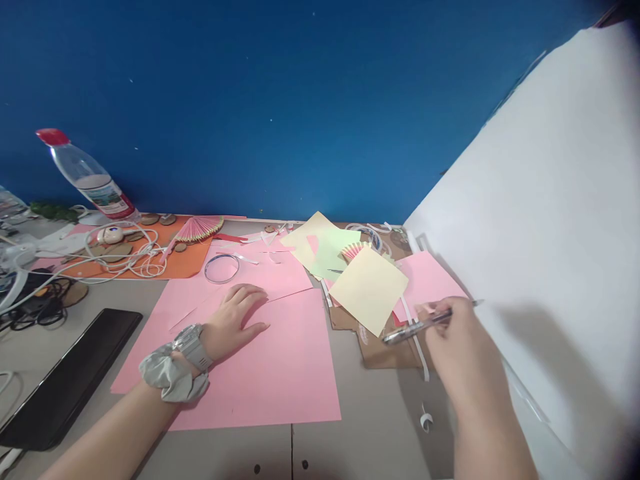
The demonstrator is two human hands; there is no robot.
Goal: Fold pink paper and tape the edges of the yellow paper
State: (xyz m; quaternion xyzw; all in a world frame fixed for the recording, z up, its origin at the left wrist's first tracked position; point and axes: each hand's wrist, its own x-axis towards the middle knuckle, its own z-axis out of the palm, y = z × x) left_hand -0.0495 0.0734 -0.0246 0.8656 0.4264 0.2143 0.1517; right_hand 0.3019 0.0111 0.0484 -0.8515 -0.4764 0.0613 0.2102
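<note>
My left hand [237, 321] lies with fingers stretched out on a large pink sheet of paper [280, 373]. A grey watch and a grey scrunchie [173, 377] circle that wrist. Just beyond the fingers, a roll of tape or thin ring [221, 269] rests on the pink paper. On the right, my right hand [457, 340] grips a pen [417, 328], slightly blurred, held above the table near the white wall. Left of the pen lies a pale yellow square of paper [370, 291], on top of brown cardboard [390, 352] and other paper.
Pink paper fans [200, 229], white strips and coloured sheets lie along the blue wall [280, 113]. At left are a plastic bottle [95, 183], tangled white cables [145, 257] on orange paper, and a black phone [70, 380]. A white wall [565, 200] bounds the right side.
</note>
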